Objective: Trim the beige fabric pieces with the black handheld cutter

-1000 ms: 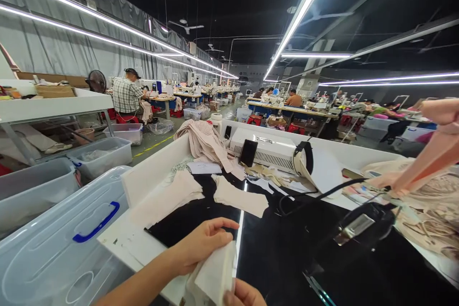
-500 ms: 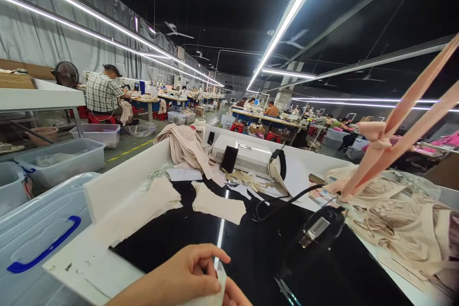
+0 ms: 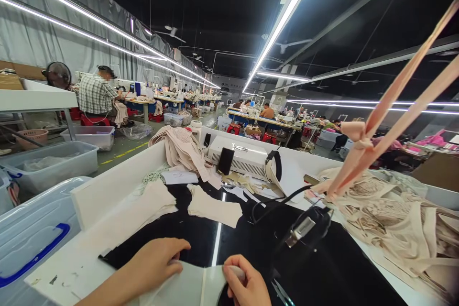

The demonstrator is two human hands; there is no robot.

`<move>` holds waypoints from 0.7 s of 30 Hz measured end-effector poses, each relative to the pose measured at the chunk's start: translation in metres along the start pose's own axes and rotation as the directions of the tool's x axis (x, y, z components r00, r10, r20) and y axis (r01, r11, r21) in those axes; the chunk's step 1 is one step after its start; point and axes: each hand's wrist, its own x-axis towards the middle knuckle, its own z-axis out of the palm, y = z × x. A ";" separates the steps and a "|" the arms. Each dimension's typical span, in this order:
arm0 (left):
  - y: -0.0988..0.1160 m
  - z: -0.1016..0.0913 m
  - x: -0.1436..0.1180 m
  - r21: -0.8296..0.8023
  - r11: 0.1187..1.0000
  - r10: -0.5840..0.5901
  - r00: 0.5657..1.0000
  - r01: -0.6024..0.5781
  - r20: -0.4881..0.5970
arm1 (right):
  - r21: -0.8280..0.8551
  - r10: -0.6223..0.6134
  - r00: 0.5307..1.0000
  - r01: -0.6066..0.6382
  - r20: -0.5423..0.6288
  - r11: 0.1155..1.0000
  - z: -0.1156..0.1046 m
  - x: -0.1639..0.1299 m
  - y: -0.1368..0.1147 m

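At the near edge of the black worktop (image 3: 322, 277) lies a white fabric piece (image 3: 186, 284). My left hand (image 3: 150, 265) lies flat on its left part and presses it down. My right hand (image 3: 247, 284) pinches its right edge between thumb and fingers. Two beige cut fabric pieces (image 3: 211, 208) lie further back on the black surface. A black tool with a metal plate (image 3: 304, 229) sits just right of my hands, its cable running back.
Heaped beige garments (image 3: 394, 224) fill the right side, with pink straps (image 3: 387, 119) stretched up from them. A white machine box (image 3: 240, 155) and a phone (image 3: 225, 161) stand behind. Clear plastic bins (image 3: 39, 244) sit left. Other people work at distant tables.
The view has tilted and shifted. My hands have spread the white fabric out flat: the left hand now presses it, the right hand pinches its right edge.
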 end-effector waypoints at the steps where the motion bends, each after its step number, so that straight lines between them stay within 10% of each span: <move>1: -0.003 0.006 0.003 0.120 0.993 0.028 0.996 -0.018 -0.082 | -0.053 -0.030 1.000 0.030 -0.004 0.998 0.001 0.005 -0.003; 4: 0.000 0.024 0.008 0.295 0.937 0.254 0.945 -0.188 -0.204 | -0.197 -0.137 0.990 0.136 0.010 0.971 0.003 0.017 -0.011; 9: 0.010 0.053 0.006 0.279 0.785 0.598 0.795 -0.553 -0.104 | -0.402 -0.255 0.965 0.256 0.056 0.879 0.002 0.030 -0.015; 15: -0.002 0.072 0.005 0.353 0.749 0.644 0.741 -0.560 -0.189 | -0.618 -0.468 0.884 0.358 -0.019 0.700 -0.012 0.042 -0.005; 21: -0.015 0.086 0.017 0.423 0.677 0.721 0.659 -0.602 -0.215 | -0.701 -0.717 0.678 0.592 0.165 0.398 -0.011 0.021 0.010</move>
